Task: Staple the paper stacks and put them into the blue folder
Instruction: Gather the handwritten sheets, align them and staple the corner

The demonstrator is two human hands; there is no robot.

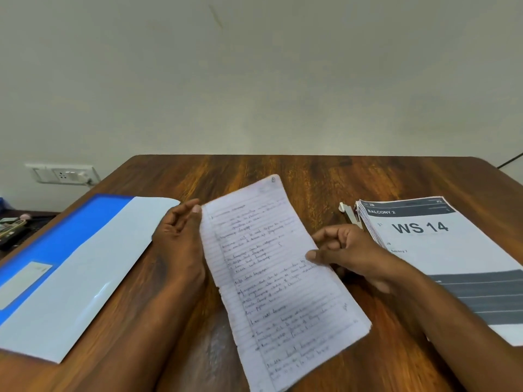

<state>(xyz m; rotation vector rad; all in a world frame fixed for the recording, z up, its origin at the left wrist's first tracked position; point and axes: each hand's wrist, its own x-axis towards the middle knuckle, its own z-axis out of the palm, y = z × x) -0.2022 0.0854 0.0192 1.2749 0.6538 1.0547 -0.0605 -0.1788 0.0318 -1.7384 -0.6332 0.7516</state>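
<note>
- Handwritten lined sheets (271,273) sit mid-frame, low, lifted off the tabletop (311,171): left hand (181,236) steadies their left edge with loosely curled fingers, right hand (342,250) pinches the right edge.
- Squaring-up step, I'd say; stapling comes next, and the stapler (349,212) waits just right.
- Printed stack (441,250) far right, blue folder (70,250) open at left.
</note>
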